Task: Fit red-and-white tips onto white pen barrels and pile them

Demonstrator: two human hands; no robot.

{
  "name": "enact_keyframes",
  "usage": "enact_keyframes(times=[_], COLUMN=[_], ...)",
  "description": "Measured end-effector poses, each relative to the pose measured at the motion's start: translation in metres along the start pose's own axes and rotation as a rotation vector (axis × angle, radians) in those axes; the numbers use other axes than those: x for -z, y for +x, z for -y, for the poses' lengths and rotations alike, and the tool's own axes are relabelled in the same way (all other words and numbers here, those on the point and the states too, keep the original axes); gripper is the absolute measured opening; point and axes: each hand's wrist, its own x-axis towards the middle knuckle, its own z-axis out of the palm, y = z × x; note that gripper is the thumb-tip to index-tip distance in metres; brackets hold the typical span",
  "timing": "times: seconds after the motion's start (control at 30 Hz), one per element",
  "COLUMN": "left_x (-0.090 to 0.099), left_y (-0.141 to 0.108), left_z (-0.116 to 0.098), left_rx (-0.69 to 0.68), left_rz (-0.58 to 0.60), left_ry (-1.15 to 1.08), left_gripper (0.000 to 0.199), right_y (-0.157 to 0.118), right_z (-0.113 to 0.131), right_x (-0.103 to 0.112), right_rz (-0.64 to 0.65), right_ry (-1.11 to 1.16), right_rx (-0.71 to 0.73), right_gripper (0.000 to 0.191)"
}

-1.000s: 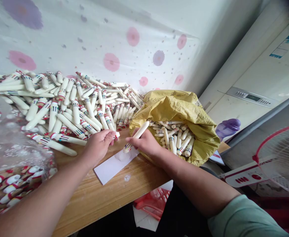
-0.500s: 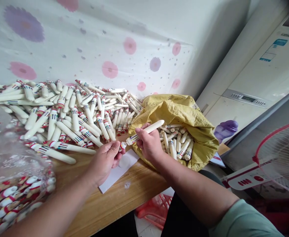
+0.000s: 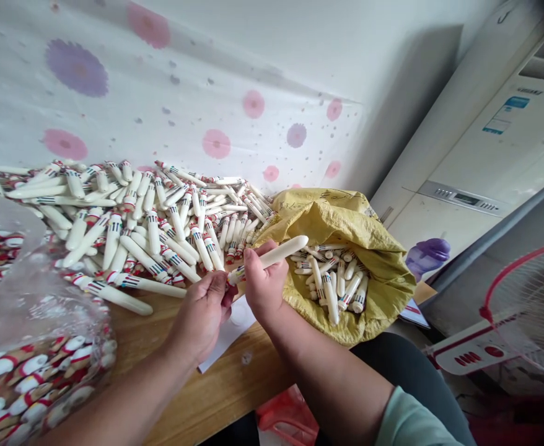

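Note:
My right hand (image 3: 266, 282) is closed round a white pen (image 3: 284, 250) with coloured slider marks, its rounded end pointing up to the right. The pen's other end meets the fingertips of my left hand (image 3: 203, 313), which pinch a small red-and-white topper mostly hidden by the fingers. Left of and behind my hands lies a big pile of white pens (image 3: 153, 232) with red-and-white tops. Just right of my right hand, a yellow woven sack (image 3: 388, 272) stands open with several white pens inside, their coloured marks showing.
Clear plastic bags (image 3: 62, 310) of small red, white and brown figures lie at the left. A white paper (image 3: 228, 334) is on the wooden table (image 3: 225, 384). At the right are a fan (image 3: 532, 297) and a tall white appliance (image 3: 467, 155); a red basket (image 3: 288, 415) is below.
My right hand has moved left and down with the pen, closing the gap to the topper in my left hand. The whole view has shifted slightly.

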Motion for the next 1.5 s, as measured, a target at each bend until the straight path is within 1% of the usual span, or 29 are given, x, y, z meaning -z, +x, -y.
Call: enact_keyframes(times=[0.07,0.1,0.13,0.2,0.27,0.3,0.37,0.4,0.47,0.5,0.53,0.57,0.6,0.63,0.67,0.7,0.73,0.8,0.87,0.9,0.97,1.0,1.07,1.13,1.2,1.3,1.4,1.43,1.5], left_x=[0.002,0.003,0.005,0.008,0.012,0.014,0.017,0.019,0.022,0.022,0.023,0.022,0.022,0.022,0.021,0.021,0.021,0.021,0.022,0.022,0.022,0.022,0.021,0.021,0.022,0.024,0.026,0.026,0.026], left_y=[0.004,0.007,0.009,0.015,0.021,0.023,0.028,0.029,0.032,0.033,0.033,0.033,0.033,0.032,0.031,0.031,0.03,0.03,0.031,0.031,0.032,0.032,0.031,0.03,0.03,0.033,0.035,0.036,0.036], left_z=[0.0,0.0,0.0,-0.002,-0.003,-0.004,-0.004,-0.004,-0.004,-0.005,-0.005,-0.006,-0.007,-0.008,-0.009,-0.009,-0.01,-0.009,-0.009,-0.008,-0.009,-0.009,-0.011,-0.013,-0.013,-0.012,-0.011,-0.011,-0.011], left_rx=[-0.008,-0.003,0.005,0.006,-0.004,-0.008,-0.007,-0.003,0.005,0.008,0.011,0.011,0.009,0.003,-0.009,-0.025,-0.043,-0.076,-0.085,-0.085,-0.086,-0.081,-0.057,-0.043,-0.059,-0.089,-0.113,-0.121,-0.131], left_rz=[0.011,0.023,0.036,0.046,0.013,-0.015,-0.061,-0.072,-0.076,-0.078,-0.078,-0.076,-0.072,-0.062,-0.045,-0.022,0.003,0.05,0.072,0.076,0.092,0.109,0.15,0.174,0.169,0.132,0.109,0.105,0.096], left_ry=[-0.009,-0.014,-0.019,-0.034,-0.065,-0.085,-0.104,-0.099,-0.071,-0.055,-0.041,-0.032,-0.029,-0.027,-0.022,-0.007,0.02,0.101,0.165,0.177,0.197,0.205,0.215,0.224,0.254,0.308,0.318,0.317,0.316], left_gripper=[0.047,0.05,0.052,0.053,0.049,0.047,0.04,0.037,0.035,0.035,0.035,0.035,0.035,0.035,0.035,0.035,0.036,0.04,0.044,0.046,0.05,0.052,0.057,0.056,0.049,0.041,0.037,0.037,0.038], right_y=[0.006,0.011,0.018,0.035,0.057,0.068,0.092,0.103,0.125,0.134,0.141,0.145,0.146,0.146,0.144,0.141,0.136,0.126,0.114,0.107,0.093,0.086,0.073,0.063,0.056,0.053,0.057,0.059,0.06], right_z=[-0.001,-0.002,-0.001,0.003,0.014,0.021,0.04,0.051,0.071,0.079,0.085,0.088,0.089,0.086,0.081,0.074,0.065,0.046,0.027,0.018,0.005,-0.001,-0.009,-0.015,-0.021,-0.028,-0.029,-0.026,-0.017], right_x=[0.003,0.008,0.015,0.029,0.035,0.032,0.013,-0.002,-0.033,-0.044,-0.049,-0.047,-0.038,-0.021,0.001,0.028,0.058,0.117,0.168,0.188,0.215,0.223,0.229,0.225,0.218,0.208,0.202,0.2,0.19], right_rz=[0.053,0.112,0.187,0.334,0.373,0.363,0.369,0.41,0.489,0.484,0.454,0.43,0.427,0.459,0.529,0.64,0.748,0.914,1.014,1.051,1.106,1.121,1.102,1.038,1.004,1.075,1.118,1.093,0.946], right_ry=[0.019,0.054,0.102,0.222,0.323,0.347,0.354,0.344,0.338,0.323,0.307,0.282,0.243,0.187,0.111,0.0,-0.135,-0.447,-0.725,-0.842,-1.018,-1.075,-1.128,-1.12,-1.105,-1.062,-0.962,-0.896,-0.705], right_rx=[0.005,-0.002,-0.034,-0.169,-0.29,-0.303,-0.238,-0.195,-0.158,-0.158,-0.14,-0.098,-0.031,0.056,0.144,0.211,0.226,0.149,0.055,0.036,0.044,0.056,0.096,0.157,0.223,0.29,0.348,0.357,0.346], right_gripper=[0.03,0.031,0.031,0.031,0.03,0.029,0.028,0.03,0.048,0.058,0.063,0.065,0.063,0.058,0.05,0.041,0.031,0.018,0.021,0.028,0.041,0.047,0.053,0.053,0.05,0.045,0.033,0.027,0.015])
